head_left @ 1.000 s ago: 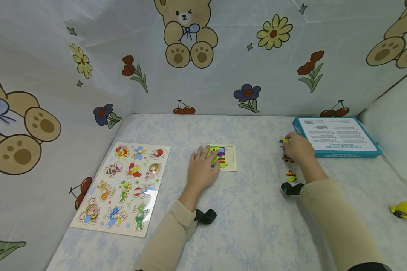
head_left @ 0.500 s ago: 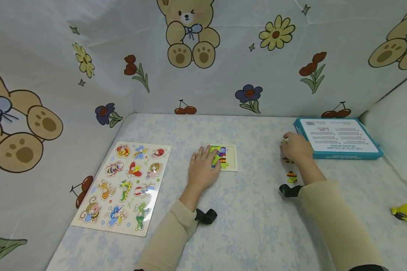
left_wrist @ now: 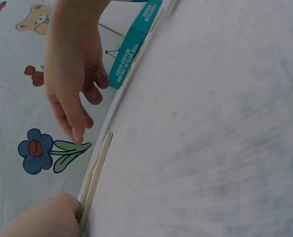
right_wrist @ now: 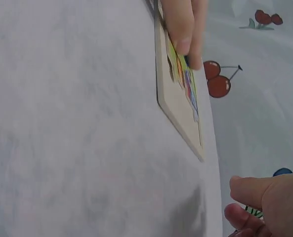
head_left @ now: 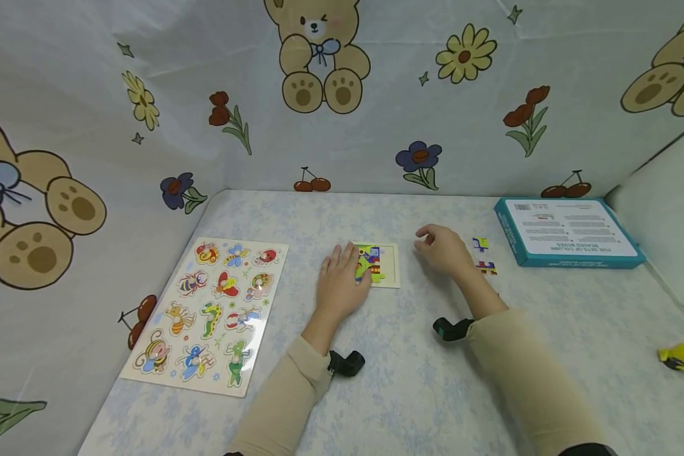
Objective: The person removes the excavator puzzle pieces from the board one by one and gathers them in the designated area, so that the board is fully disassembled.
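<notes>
My left hand lies flat with straight fingers over the left part of a small wooden puzzle board. Brightly coloured puzzle pieces fill its left half; the palm and fingers hide some. To the right of the board my right hand is raised over the table, thumb and fingers loosely bent. In the right wrist view a gap shows between its thumb and fingers, with no piece visible there. Two loose items, a green-and-purple puzzle piece and a dark striped puzzle piece, lie beyond the right wrist.
A teal box stands at the back right. On the left lies a large board of cartoon insects. A yellow toy sits at the right edge. A patterned cloth hangs behind the table.
My right hand has left the loose puzzle pieces and moved left toward the board; the green-and-purple piece now lies uncovered. The nearest loose piece is hidden by the forearm. The left hand stays put.
</notes>
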